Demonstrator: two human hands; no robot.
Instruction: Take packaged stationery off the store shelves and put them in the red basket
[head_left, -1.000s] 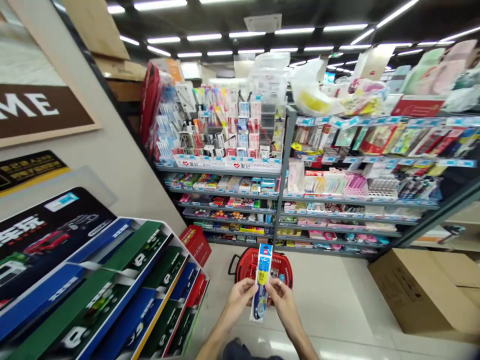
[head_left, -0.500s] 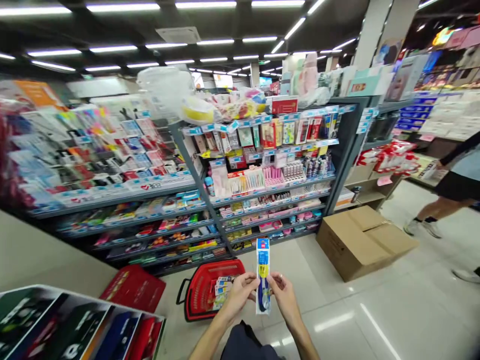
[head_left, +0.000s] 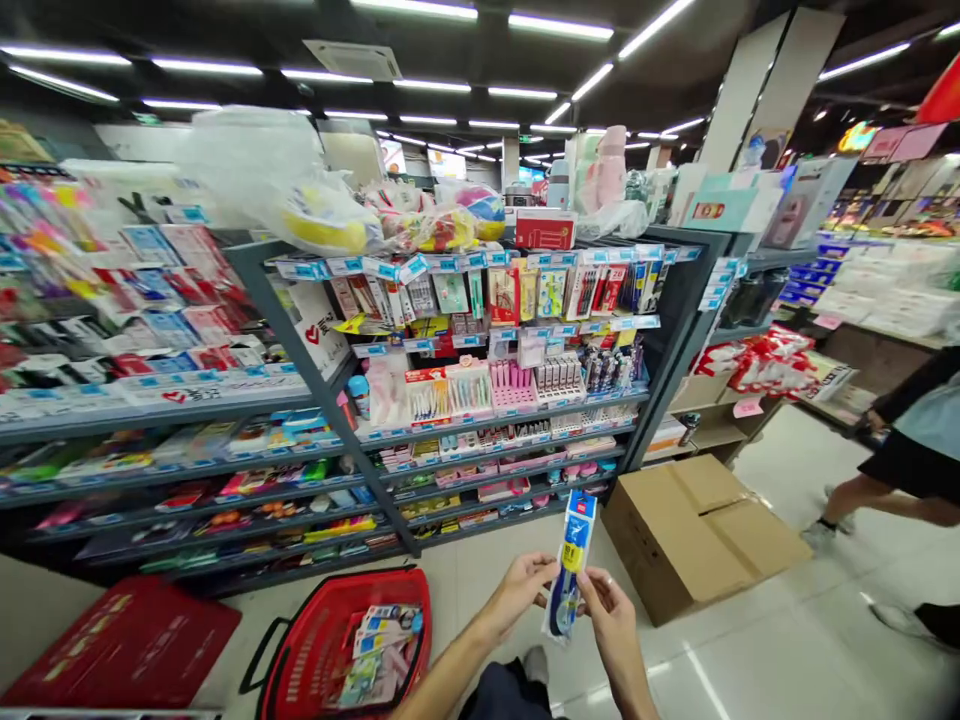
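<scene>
slim packet in two-handed grip, head view. the left hand [head_left: 521, 595] and right hand [head_left: 611, 605] each close a narrow pinch on opposite edges of the slim packet [head_left: 574, 548], held in front of the body. compared with half a second earlier, the slim packet has tipped, its top leaning rightward, and the red basket [head_left: 298, 640] lies farther left in view, the packages [head_left: 382, 640] inside more exposed. the slim packet thus remains in hand, outside the red basket; its dark blue contents are too small to identify confidently.
</scene>
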